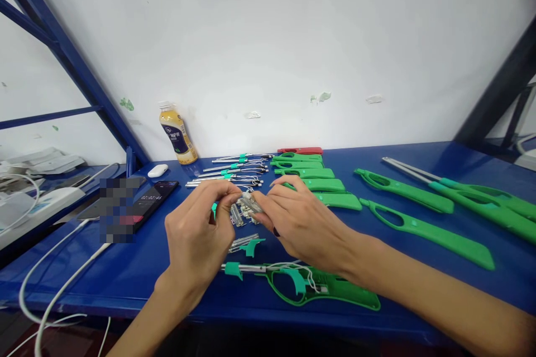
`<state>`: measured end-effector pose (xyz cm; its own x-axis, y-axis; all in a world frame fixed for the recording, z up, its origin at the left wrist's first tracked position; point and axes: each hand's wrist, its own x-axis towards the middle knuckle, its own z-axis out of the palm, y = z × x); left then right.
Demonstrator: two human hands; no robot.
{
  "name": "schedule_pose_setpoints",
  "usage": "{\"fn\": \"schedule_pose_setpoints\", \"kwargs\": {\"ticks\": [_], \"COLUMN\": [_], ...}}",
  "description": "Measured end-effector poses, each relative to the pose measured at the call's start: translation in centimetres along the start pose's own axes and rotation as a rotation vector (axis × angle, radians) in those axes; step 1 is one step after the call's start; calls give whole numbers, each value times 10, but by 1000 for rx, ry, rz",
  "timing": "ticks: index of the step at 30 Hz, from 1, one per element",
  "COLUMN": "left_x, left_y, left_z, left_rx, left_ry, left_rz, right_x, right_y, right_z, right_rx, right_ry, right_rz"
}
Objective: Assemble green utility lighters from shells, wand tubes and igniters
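Note:
My left hand point(201, 228) and my right hand point(304, 220) meet over the middle of the blue table. Between their pinched fingertips is a small greyish metal part point(251, 201), partly covered by the fingers, so its exact kind is unclear. Just below and behind it lies a pile of similar small metal pieces point(237, 216). Nearer to me, an open green lighter shell point(347, 293) lies with its hollow side up. A metal rod point(249, 268) with a teal clip, a teal trigger point(298, 280) and white wires rest across the shell.
Behind my hands lie several metal rods with wires point(228, 172). Green lighter shells point(324, 184) and a red one point(301, 151) line the back; more green shells point(435, 237) lie right. At left are a drink bottle point(178, 136), an earphone case point(158, 170), a phone point(161, 195) and cables.

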<state>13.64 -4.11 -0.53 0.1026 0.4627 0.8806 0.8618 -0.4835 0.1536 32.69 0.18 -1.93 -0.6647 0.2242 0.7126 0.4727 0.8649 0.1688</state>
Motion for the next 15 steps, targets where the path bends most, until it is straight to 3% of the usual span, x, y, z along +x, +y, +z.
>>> {"fn": "schedule_pose_setpoints", "kwargs": {"ticks": [8, 15], "left_x": [4, 5], "left_y": [2, 4], "left_z": [-2, -4], "left_rx": [-123, -239], "left_ry": [-73, -159], "left_rz": [-61, -163], "right_x": [-5, -9], "right_y": [21, 33], "right_z": [-9, -14], "right_rx": [-28, -40], "right_ry": [-25, -71], "right_rz": [89, 82]}}
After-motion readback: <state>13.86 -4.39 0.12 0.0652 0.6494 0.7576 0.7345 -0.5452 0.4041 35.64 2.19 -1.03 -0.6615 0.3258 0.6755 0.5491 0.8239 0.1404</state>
